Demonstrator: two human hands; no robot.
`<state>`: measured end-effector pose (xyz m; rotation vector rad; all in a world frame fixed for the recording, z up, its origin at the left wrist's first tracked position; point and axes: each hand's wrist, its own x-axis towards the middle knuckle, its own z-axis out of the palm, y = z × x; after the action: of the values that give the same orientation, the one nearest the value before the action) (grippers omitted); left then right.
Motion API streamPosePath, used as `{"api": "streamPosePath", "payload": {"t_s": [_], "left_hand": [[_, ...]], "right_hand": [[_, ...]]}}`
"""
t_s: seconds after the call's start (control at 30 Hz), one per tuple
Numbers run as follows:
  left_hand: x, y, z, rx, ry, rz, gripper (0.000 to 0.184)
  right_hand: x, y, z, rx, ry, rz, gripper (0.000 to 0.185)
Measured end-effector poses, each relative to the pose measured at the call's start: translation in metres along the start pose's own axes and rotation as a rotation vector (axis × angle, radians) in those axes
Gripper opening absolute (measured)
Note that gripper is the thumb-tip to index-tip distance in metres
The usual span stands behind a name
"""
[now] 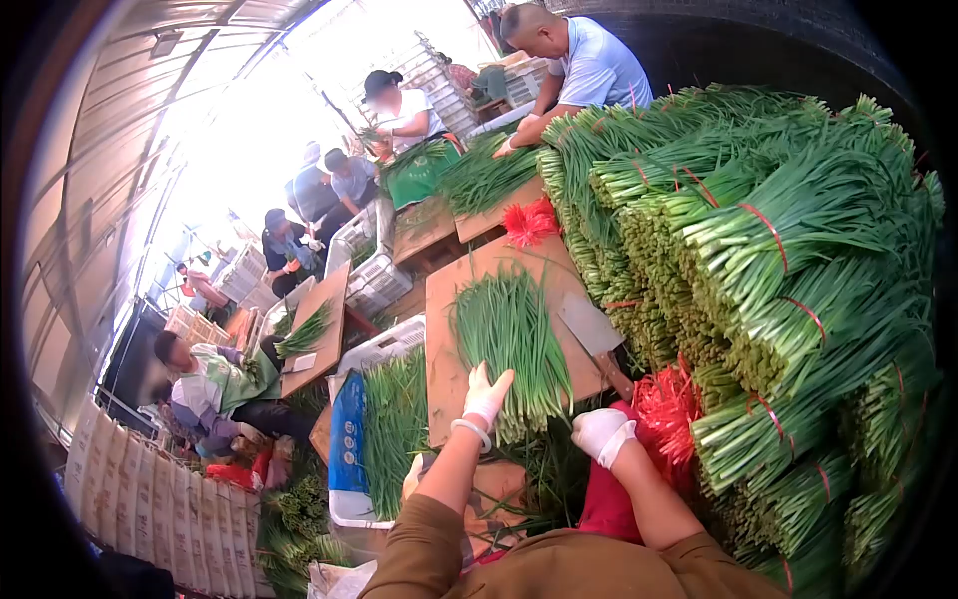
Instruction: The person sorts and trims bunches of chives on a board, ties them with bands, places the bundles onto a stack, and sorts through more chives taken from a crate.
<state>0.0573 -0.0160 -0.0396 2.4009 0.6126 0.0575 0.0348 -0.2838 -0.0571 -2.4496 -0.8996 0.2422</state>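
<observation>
A loose pile of green chives (511, 334) lies on a wooden board (449, 384) in front of me, its pale cut ends toward my body. My left hand (486, 394), in a white glove, is at the left edge of the pile near the cut ends, with thumb and fingers apart. My right hand (601, 435), also gloved, is curled closed just off the board's near right corner; anything inside it is hidden. A cleaver (591, 324) lies flat on the board, right of the chives, its wooden handle toward me.
Bundled chives (758, 240) with red ties are stacked high on my right. Red ties (667, 409) hang beside my right hand, and more red strips (531, 222) lie beyond the board. A white crate (349, 509) of chives stands left. Several co-workers (589, 70) sit at other boards.
</observation>
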Motion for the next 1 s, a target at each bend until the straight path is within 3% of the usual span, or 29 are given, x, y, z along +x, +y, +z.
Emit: {"api": "streamPosePath", "payload": {"t_s": [0.1,0.17,0.23,0.3,0.33,0.37,0.43,0.47,0.5,0.57,0.63,0.67,0.7,0.73,0.8,0.9,0.97,1.0], "left_hand": [[0.003,-0.003,-0.001,0.009,-0.032,0.011,0.093],[0.002,-0.001,-0.006,0.029,-0.022,0.047,0.09],[0.001,0.0,-0.012,0.07,0.046,0.104,0.087],[-0.004,0.003,-0.026,0.024,0.069,0.119,0.086],[-0.004,-0.001,-0.03,-0.019,0.13,0.172,0.076],[0.003,-0.006,-0.034,-0.057,0.162,0.231,0.07],[0.01,-0.012,-0.038,-0.135,0.22,0.34,0.058],[0.012,-0.01,-0.037,-0.364,0.203,0.34,0.04],[0.005,0.004,-0.041,-0.404,0.248,0.362,0.032],[-0.003,0.021,-0.053,-0.476,0.208,0.337,0.031],[-0.02,0.032,-0.075,-0.45,0.178,0.34,0.035],[-0.026,0.031,-0.081,-0.531,0.199,0.385,0.039],[-0.035,0.027,-0.092,-0.53,0.186,0.301,0.041],[-0.042,0.018,-0.102,-0.518,0.168,0.294,0.04],[-0.053,-0.004,-0.106,-0.554,0.152,0.231,0.033],[-0.093,0.009,-0.062,-0.519,0.179,0.405,0.023],[-0.11,0.024,-0.022,-0.284,-0.052,0.549,0.023],[-0.12,0.04,-0.008,-0.379,-0.228,0.481,0.024]], "right_hand": [[-0.035,-0.069,-0.06,0.023,-0.157,-0.181,0.022],[-0.055,-0.099,-0.069,0.149,-0.078,-0.373,0.029],[-0.063,-0.119,-0.076,0.325,-0.159,-0.499,0.031],[-0.056,-0.12,-0.062,0.232,-0.228,-0.501,0.031],[-0.045,-0.123,-0.049,-0.018,-0.357,-0.292,0.025],[-0.041,-0.116,-0.031,-0.14,-0.181,-0.257,0.02],[-0.039,-0.125,-0.044,0.073,0.138,-0.325,0.014],[-0.032,-0.134,-0.058,0.111,0.15,-0.346,0.015],[-0.023,-0.147,-0.087,0.15,0.16,-0.371,0.017],[-0.005,-0.165,-0.142,-0.095,-0.021,-0.378,0.02],[0.024,-0.156,-0.169,-0.095,0.129,-0.385,0.025],[0.047,-0.131,-0.166,-0.072,0.316,-0.417,0.025],[0.066,-0.102,-0.16,-0.045,0.505,-0.437,0.025],[0.071,-0.087,-0.17,-0.115,0.391,-0.182,0.024],[0.083,-0.063,-0.194,-0.227,0.171,0.101,0.027],[0.101,-0.05,-0.21,-0.311,-0.046,0.218,0.031],[0.106,-0.061,-0.222,-0.37,-0.025,0.27,0.033],[0.09,-0.083,-0.237,-0.352,-0.065,0.322,0.033]]}}
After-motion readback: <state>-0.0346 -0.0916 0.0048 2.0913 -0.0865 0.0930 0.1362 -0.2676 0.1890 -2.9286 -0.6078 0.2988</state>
